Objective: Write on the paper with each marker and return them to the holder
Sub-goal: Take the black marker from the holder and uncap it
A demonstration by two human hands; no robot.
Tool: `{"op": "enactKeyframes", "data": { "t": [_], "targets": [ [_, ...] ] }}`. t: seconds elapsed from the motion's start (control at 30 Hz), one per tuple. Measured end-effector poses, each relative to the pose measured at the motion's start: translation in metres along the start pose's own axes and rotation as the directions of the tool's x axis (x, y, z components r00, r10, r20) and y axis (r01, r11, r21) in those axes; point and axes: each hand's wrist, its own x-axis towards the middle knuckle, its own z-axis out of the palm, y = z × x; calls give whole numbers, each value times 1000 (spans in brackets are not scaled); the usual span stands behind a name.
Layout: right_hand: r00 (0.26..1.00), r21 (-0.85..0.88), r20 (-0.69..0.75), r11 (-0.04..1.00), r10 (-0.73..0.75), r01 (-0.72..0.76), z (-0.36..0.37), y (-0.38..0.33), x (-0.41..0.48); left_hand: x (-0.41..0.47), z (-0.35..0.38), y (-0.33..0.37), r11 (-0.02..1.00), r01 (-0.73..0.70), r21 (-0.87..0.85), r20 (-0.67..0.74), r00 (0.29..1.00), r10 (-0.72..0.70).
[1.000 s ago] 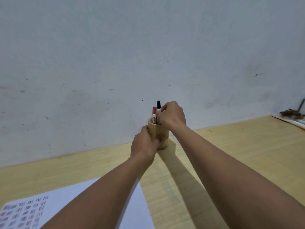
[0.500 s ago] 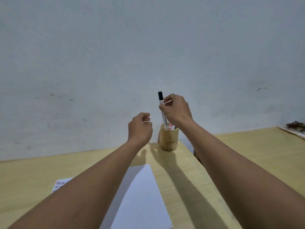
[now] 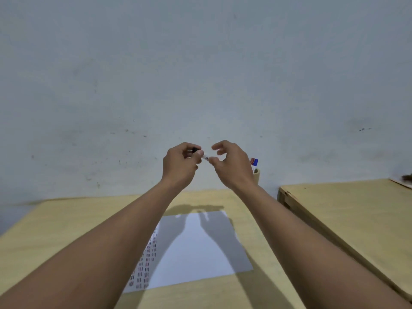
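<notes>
A black-capped white marker (image 3: 205, 157) lies level in the air between my two hands, above the table. My left hand (image 3: 179, 166) pinches its black cap end. My right hand (image 3: 233, 167) holds the white barrel with the thumb, its other fingers loosely curled. The wooden holder (image 3: 256, 175) stands at the back by the wall, mostly hidden behind my right hand, with a red and a blue marker (image 3: 254, 161) sticking out. The white paper (image 3: 200, 248) lies on the table below my arms, with rows of short marks down its left side.
The light wooden table (image 3: 55, 230) runs up to a pale wall. A second table (image 3: 347, 210) stands to the right across a narrow gap, with a dark object (image 3: 406, 177) at its far right edge.
My right hand lifted the black marker out of the holder and brought it left and toward me. My left hand let go of the holder and took the cap end. The view shifted right.
</notes>
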Motion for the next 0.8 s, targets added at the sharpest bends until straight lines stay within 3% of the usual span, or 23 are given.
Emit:
{"op": "enactKeyframes", "data": {
  "t": [0.07,0.13,0.17,0.23,0.3,0.33,0.4,0.8],
  "targets": [
    [991,98,-106,993,78,-68,8,-12,-15,-4,-11,0,998,30,-64,-44,999,-33],
    [961,270,33,923,276,-274,17,-21,-30,-8,-23,0,990,65,-123,-66,995,-73],
    [915,382,162,831,370,-404,21,-26,-37,-11,-28,0,986,81,-148,-60,994,-90],
    [787,600,405,514,466,-613,27,-36,-47,-17,-40,-2,977,110,-182,-17,993,-115],
    [718,734,533,178,448,-656,33,-45,-52,-24,-51,-4,970,146,-193,46,989,-140],
    [704,759,563,67,433,-648,37,-49,-53,-28,-57,-6,969,163,-188,72,986,-152],
    [698,776,585,-36,414,-629,44,-56,-57,-34,-67,-9,968,183,-169,98,981,-168],
    [830,846,418,175,370,-504,87,-70,-76,-45,-109,-24,936,306,-174,46,952,-303]
  ]
}}
